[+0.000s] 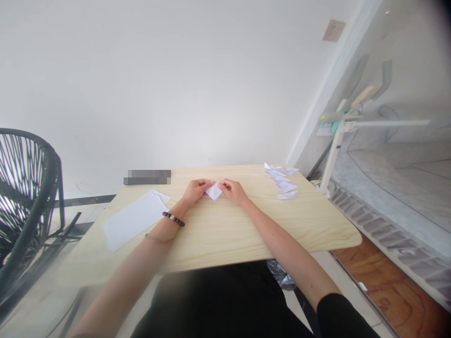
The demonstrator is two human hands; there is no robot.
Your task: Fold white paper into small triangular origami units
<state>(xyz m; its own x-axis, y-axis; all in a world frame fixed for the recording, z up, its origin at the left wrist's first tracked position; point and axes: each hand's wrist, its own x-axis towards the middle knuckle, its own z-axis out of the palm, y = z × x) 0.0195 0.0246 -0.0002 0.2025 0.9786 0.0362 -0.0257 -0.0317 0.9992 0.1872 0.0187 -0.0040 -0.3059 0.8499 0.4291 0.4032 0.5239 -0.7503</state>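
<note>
Between my hands, just above or on the middle of the wooden table (218, 239), is a small piece of folded white paper (213, 191), its point facing me. My left hand (198, 190) pinches its left upper corner, and my right hand (232, 190) pinches the right one. Both sets of fingers are closed on the paper. At the table's right side lie several folded paper pieces (286, 186), pointed like small boats. A stack of white paper sheets (136, 220) rests left of my left forearm.
A dark, blurred-out object (147, 177) sits at the table's back left edge by the wall. A black woven chair (31, 188) stands at the left. On the right are a white metal stand (334, 150) and a bed (401, 188) with a ruffled skirt.
</note>
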